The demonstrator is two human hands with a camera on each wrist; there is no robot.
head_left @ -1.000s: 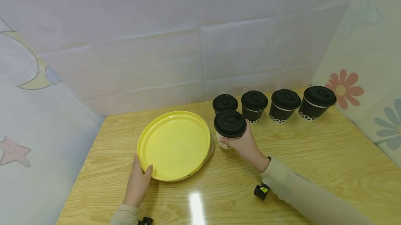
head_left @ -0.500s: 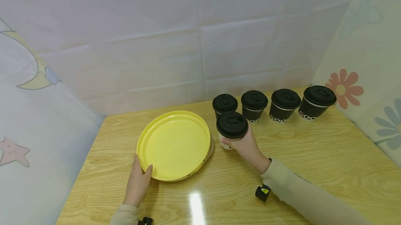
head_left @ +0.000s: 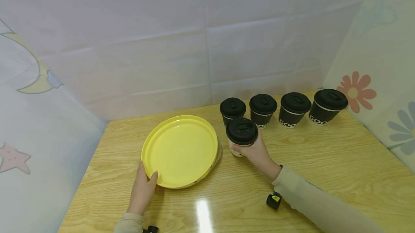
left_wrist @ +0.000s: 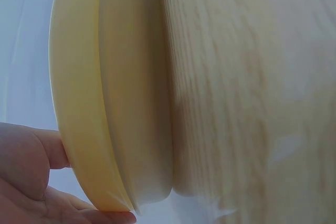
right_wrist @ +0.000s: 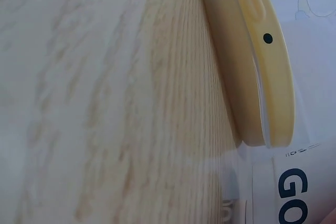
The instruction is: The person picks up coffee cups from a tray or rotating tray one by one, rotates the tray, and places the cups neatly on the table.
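My left hand [head_left: 142, 189] holds the near left edge of a yellow round tray [head_left: 181, 150], thumb over the rim and fingers along its side. In the left wrist view, the tray's deep rim [left_wrist: 79, 93] overhangs a narrower base on the wood. My right hand [head_left: 256, 152] grips a white paper coffee cup with a black lid [head_left: 242, 131], upright just right of the tray. Dark lettering shows on the cup's white wall [right_wrist: 294, 192] in the right wrist view. Most of that hand is out of that view.
Behind the held cup, several black lidded cups [head_left: 294, 107] stand in a row along the back of the wooden table [head_left: 311, 175]. The leftmost one [head_left: 232, 107] is partly covered by the held cup. Printed cloth walls [head_left: 155, 63] rise behind and beside the table.
My right hand and the white cup have shifted slightly right and toward me, away from the tray. The left hand and the tray stay in place.
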